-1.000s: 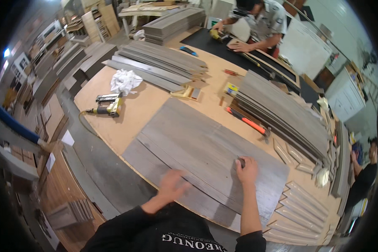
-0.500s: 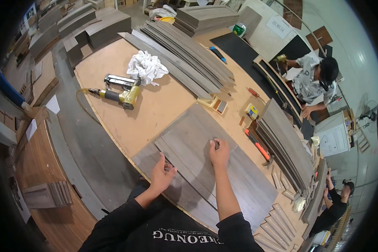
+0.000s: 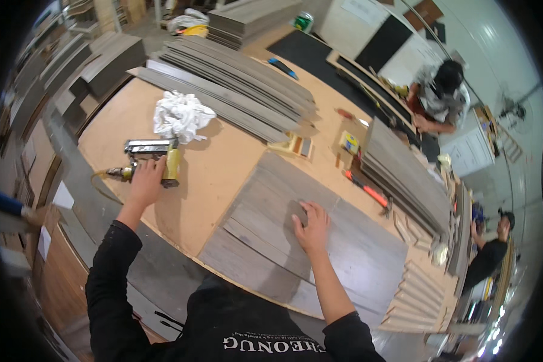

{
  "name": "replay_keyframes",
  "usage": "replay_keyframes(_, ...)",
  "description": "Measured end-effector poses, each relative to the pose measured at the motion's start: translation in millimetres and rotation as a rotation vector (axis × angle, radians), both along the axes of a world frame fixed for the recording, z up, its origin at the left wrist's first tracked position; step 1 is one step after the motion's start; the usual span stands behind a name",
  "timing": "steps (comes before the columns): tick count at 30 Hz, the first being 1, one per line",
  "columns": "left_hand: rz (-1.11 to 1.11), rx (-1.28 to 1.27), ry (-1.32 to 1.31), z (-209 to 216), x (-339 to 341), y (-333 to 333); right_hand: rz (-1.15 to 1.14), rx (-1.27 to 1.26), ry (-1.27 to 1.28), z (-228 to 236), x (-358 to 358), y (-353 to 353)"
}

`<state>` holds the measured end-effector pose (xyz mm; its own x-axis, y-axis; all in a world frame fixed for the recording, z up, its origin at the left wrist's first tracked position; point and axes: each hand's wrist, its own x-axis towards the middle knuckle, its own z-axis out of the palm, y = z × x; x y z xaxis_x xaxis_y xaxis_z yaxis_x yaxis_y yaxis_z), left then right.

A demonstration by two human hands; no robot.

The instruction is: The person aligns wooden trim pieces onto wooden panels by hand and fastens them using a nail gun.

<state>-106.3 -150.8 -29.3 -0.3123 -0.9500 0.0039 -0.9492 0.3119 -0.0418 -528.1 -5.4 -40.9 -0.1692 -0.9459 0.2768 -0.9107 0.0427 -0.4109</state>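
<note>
A yellow and black air nail gun [image 3: 172, 168] lies on its side on the left part of the worktable. My left hand [image 3: 148, 180] has its fingers wrapped over the black handle, so most of that handle is hidden. Before me lie flat grey wood-grain boards [image 3: 283, 187], with a narrow gap running between two of them. Over these boards is my right hand [image 3: 313, 229], fingers apart and holding nothing; whether its fingertips touch the wood I cannot tell. Just behind the nail gun sits a crumpled white cloth [image 3: 180, 116].
Stacked grey strips [image 3: 235, 81] lie along the far side. A wooden block [image 3: 295, 146], a yellow tape measure [image 3: 349, 142] and an orange-handled hammer [image 3: 371, 192] are to the right. More grey panels [image 3: 404, 172] stand beyond. Two people [image 3: 443, 96] work at the far right.
My left hand has left the boards and reached left onto the nail gun. My right hand has opened from a closed grip over the boards. The view has shifted slightly.
</note>
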Motion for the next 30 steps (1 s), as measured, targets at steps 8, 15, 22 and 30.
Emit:
replay_keyframes(8,-0.153,0.331,0.148,59,-25,46,-0.108,-0.037,-0.076,-4,19,-6)
replay_keyframes(15,-0.031,0.770,0.562,102,-61,84,-0.178,-0.041,-0.077,-4,24,-1)
replay_keyframes(22,-0.071,0.516,0.434,99,-91,106,-0.142,-0.045,-0.140,-4,26,-1)
replay_keyframes(30,-0.063,0.663,0.368,99,-97,93,-0.141,-0.089,-0.135,-2,25,-3)
